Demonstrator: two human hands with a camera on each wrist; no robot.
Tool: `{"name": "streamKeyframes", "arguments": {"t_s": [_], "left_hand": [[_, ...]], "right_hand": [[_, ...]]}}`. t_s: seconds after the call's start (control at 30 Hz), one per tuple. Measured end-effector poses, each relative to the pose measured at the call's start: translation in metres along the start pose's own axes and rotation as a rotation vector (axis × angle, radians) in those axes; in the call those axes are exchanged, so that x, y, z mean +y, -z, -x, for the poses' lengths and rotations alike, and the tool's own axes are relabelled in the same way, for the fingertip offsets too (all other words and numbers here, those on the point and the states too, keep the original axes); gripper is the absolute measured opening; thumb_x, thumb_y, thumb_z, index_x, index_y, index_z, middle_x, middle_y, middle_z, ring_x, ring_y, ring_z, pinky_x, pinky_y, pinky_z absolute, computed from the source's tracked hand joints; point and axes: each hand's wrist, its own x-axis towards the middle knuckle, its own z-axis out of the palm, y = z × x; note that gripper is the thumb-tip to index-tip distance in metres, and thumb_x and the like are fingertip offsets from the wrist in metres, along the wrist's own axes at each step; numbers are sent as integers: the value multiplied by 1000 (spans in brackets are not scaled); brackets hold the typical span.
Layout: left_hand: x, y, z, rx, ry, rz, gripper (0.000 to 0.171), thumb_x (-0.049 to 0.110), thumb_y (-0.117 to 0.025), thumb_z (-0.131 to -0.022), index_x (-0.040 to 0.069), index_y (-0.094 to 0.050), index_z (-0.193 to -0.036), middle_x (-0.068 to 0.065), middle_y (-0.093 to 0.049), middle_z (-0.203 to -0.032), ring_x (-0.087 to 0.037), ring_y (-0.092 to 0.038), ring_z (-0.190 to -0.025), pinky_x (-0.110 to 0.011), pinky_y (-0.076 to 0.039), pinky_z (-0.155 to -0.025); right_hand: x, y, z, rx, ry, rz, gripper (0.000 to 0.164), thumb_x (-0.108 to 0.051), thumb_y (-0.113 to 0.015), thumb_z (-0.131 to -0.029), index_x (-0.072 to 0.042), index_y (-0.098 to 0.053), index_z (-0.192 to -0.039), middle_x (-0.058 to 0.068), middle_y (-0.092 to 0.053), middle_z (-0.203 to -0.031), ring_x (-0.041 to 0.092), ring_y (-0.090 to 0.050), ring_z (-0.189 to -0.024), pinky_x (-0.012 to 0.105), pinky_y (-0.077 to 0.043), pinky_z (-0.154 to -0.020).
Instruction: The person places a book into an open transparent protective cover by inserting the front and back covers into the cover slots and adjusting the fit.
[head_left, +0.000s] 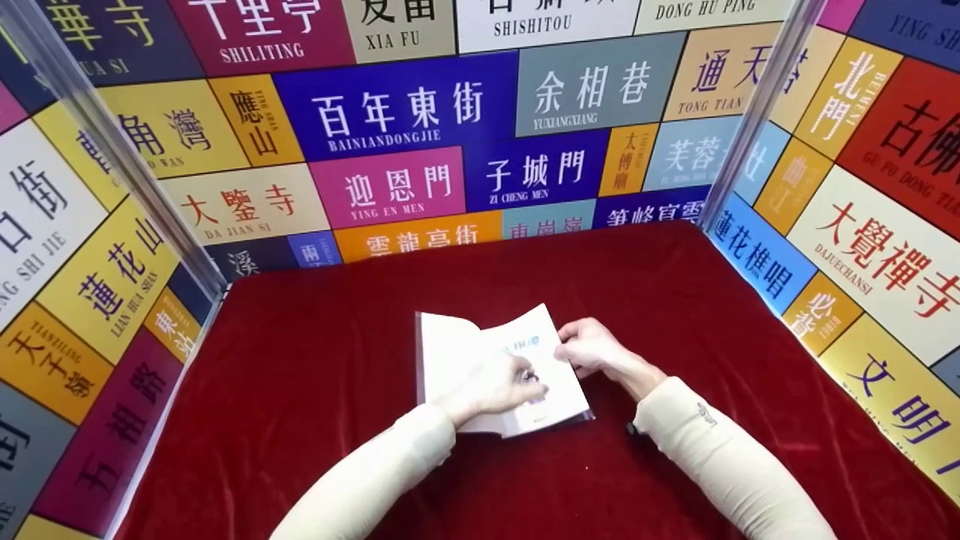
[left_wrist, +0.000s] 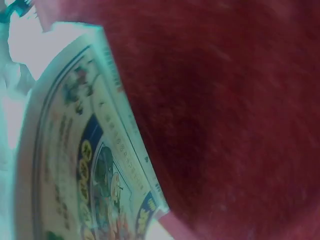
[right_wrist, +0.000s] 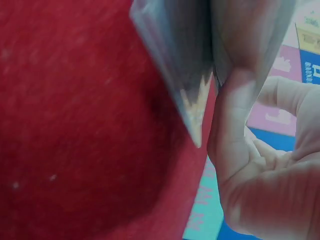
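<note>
An open book (head_left: 452, 349) with white pages lies on the red cloth, its right-hand page bearing a small blue heading and a dark picture. Across the lower part of the pages reaches my left hand (head_left: 499, 386), slightly blurred, with its fingers over the picture and nothing seen held between them. At the book's right edge my right hand (head_left: 596, 349) pinches the page side between thumb and fingers. The right wrist view has the thumb (right_wrist: 235, 115) against the raised leaves. A printed cover or page (left_wrist: 100, 150) with cartoon figures fills the left of the left wrist view.
Dark red velvet cloth (head_left: 322, 375) covers the table around the book. Panels with coloured place-name signs (head_left: 397, 112) stand behind and on both sides, joined by clear corner posts (head_left: 757, 97).
</note>
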Motion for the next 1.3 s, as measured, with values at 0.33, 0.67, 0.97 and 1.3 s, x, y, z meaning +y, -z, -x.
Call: {"name": "streamKeyframes", "arguments": {"t_s": [0.33, 0.67, 0.97, 1.3], "left_hand": [[-6, 15, -7, 147, 317, 428, 45, 46, -72, -104, 5, -72, -123, -8, -74, -100, -16, -66, -81, -29, -54, -70], [-1, 28, -9, 182, 528, 664, 64, 63, -77, -97, 13, -59, -132, -13, -67, -135, -25, -69, -124, -52, -68, -95], [2, 28, -4, 182, 488, 673, 90, 58, -88, -86, 14, -44, -150, -15, -60, -147, -28, -69, -127, -43, -67, -84], [2, 31, 1, 192, 524, 771, 80, 50, -86, -88, 15, -51, -151, -15, -62, -152, -30, -67, -137, -50, -68, -94]], "right_hand": [[-27, -10, 16, 69, 132, -84, 38, -7, -61, -94, 0, -81, -126, -6, -63, -71, 8, -60, -63, 21, -53, -51], [-41, -20, 17, -76, 114, -401, 43, -9, -67, -104, 7, -69, -143, -4, -79, -87, 8, -75, -79, 29, -68, -69], [-41, -26, 12, -187, 118, -484, 47, -13, -67, -109, 7, -61, -151, -5, -82, -96, 6, -76, -87, 28, -69, -77], [-38, -31, 12, -294, 81, -585, 26, -20, -64, -114, -7, -71, -135, -5, -84, -105, 13, -81, -106, 39, -68, -94]]}}
